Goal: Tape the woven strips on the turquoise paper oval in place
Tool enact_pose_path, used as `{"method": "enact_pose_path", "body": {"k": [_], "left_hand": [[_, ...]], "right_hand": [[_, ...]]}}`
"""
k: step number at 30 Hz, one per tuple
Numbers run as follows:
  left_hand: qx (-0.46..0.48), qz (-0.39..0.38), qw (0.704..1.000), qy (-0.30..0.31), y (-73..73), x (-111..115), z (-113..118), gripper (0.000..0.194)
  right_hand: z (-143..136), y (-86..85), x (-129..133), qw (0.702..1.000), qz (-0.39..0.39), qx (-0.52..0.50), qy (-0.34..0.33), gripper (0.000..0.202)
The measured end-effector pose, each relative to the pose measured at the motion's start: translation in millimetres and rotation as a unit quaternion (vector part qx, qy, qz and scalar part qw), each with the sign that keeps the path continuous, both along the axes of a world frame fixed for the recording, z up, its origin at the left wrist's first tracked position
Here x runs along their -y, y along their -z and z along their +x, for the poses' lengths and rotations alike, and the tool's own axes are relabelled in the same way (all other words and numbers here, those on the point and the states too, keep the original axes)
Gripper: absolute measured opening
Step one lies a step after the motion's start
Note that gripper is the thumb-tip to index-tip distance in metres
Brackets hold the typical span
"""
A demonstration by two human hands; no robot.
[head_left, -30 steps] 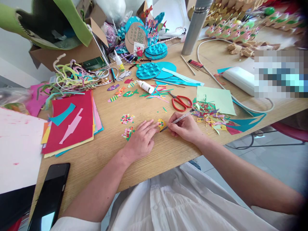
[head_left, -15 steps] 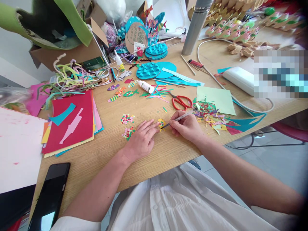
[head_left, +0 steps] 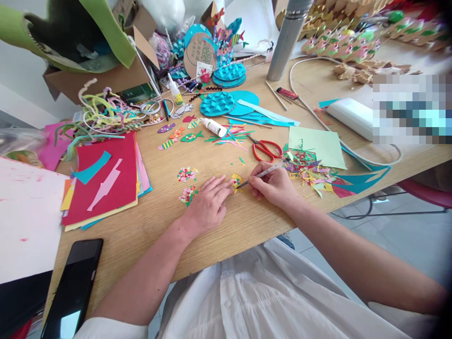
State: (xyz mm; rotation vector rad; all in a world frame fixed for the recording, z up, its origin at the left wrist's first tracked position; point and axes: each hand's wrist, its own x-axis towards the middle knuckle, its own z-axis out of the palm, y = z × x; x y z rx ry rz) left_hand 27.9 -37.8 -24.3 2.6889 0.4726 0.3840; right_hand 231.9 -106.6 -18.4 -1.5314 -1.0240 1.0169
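Observation:
My right hand (head_left: 273, 184) is closed around a slim pen (head_left: 266, 171), its tip down at the tail of a small yellow paper fish (head_left: 236, 180). Red and green patches mark the fish's body. My left hand (head_left: 211, 203) lies flat on the table, fingers stretched toward the fish, the fingertips at its left edge. Left of that hand are two little piles of coloured paper bits, an upper pile (head_left: 186, 174) and a lower pile (head_left: 188, 194), the lower one partly covered by the hand. Several finished-looking paper fish (head_left: 191, 136) lie farther back.
Red-handled scissors (head_left: 266, 150) and a white glue bottle (head_left: 213, 127) lie beyond my hands. Paper scraps (head_left: 310, 172) spread at right beside a pale green sheet (head_left: 317, 145). Coloured paper sheets (head_left: 106, 188) are stacked left, with a phone (head_left: 76, 282) near the edge. A steel flask (head_left: 287, 42) stands behind.

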Motion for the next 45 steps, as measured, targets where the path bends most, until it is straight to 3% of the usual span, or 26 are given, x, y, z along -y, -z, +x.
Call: {"method": "enact_pose_path", "body": {"k": [24,31,45], "left_hand": [[-0.006,0.005,1.000,0.000,1.1,-0.4,0.4,0.045],[-0.003,-0.001,1.000,0.002,0.3,-0.4,-0.2,0.045],[-0.006,0.003,1.000,0.000,0.2,-0.4,0.8,0.044]], "right_hand": [[-0.5,-2.3,1.3,0.999,0.010,0.008,-0.049,0.015],[1.0,0.5,1.2,1.000,0.007,-0.003,-0.009,0.013],[-0.6,-0.1,1.6,0.999,0.014,0.004,-0.034,0.013]]}}
